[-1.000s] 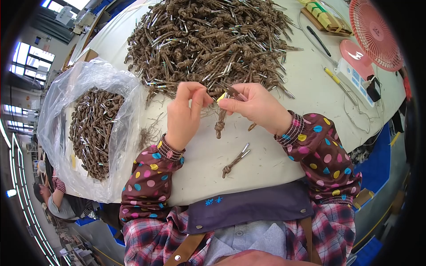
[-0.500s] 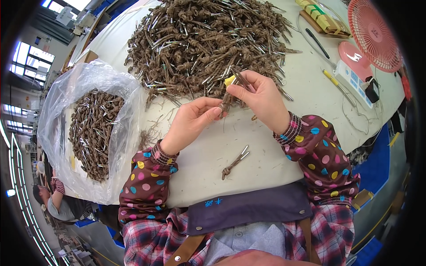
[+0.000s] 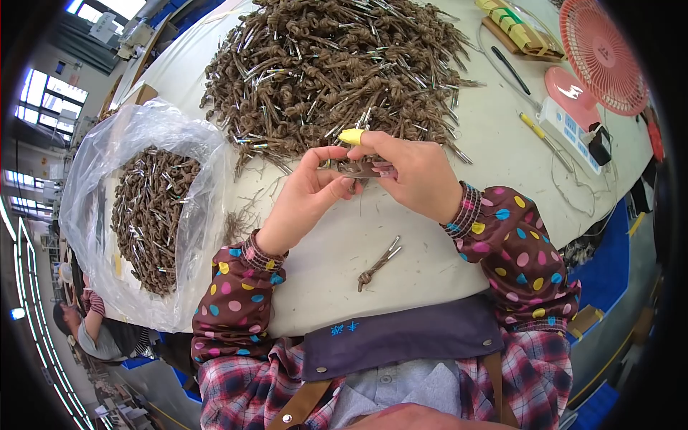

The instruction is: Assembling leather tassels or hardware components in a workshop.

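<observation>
Pinching one knotted cord piece [image 3: 362, 170] between left hand [image 3: 309, 192] and right hand [image 3: 416, 172], beside the big pile [image 3: 337, 64].

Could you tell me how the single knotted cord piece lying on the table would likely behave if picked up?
The knotted cord piece is small and thin, so probably light. Its brown fibre looks soft and likely floppy, while the metal tips seem stiff. Knotted and lying flat, it seems unlikely to roll.

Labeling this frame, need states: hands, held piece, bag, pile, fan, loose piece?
left hand: pinching the cord piece
right hand: gripping the same cord piece
cord piece: held above table
plastic bag: open, partly filled
pile: heaped, loose
knotted piece: lying alone on table
fan: cannot tell if running
</observation>
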The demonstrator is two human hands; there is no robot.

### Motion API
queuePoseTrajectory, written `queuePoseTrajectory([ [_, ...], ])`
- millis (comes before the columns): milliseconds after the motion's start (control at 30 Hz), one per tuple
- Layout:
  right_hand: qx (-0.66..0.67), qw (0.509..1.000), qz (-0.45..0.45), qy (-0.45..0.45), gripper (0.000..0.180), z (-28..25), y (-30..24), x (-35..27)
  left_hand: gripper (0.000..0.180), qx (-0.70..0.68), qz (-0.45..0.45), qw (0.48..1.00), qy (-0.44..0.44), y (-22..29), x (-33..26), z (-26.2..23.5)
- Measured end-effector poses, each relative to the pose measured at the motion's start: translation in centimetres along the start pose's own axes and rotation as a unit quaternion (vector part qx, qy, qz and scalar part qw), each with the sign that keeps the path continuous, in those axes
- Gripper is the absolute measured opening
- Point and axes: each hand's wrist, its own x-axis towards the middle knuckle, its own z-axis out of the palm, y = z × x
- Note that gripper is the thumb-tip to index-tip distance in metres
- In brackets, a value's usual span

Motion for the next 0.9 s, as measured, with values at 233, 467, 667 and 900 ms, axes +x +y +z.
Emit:
queuePoseTrajectory([
  [233, -0.123, 0.983, -0.102, -0.095, 0.038, -0.9, -0.4, 0.4, 0.037, 0.014, -0.012, 0.999, -0.031, 0.3, -0.2, 0.5],
  [467, -0.063, 0.992, 0.086, 0.074, 0.027, -1.5, 3.3, 0.9, 0.045, 0.005, -0.021, 0.998, -0.055, 1.1, -0.7, 0.1],
  [667, 0.061, 0.989, 0.128, 0.042, 0.038, -2.4, 0.2, 1.4, 0.045, 0.007, -0.015, 0.999, -0.029, 0.6, -0.7, -0.3],
  [900, -0.042, 0.995, -0.038, -0.076, 0.044, -0.6, 0.1, 0.0, 0.043, 0.116, 0.069, 0.990, 0.029, -0.3, -0.6, 0.6],
])
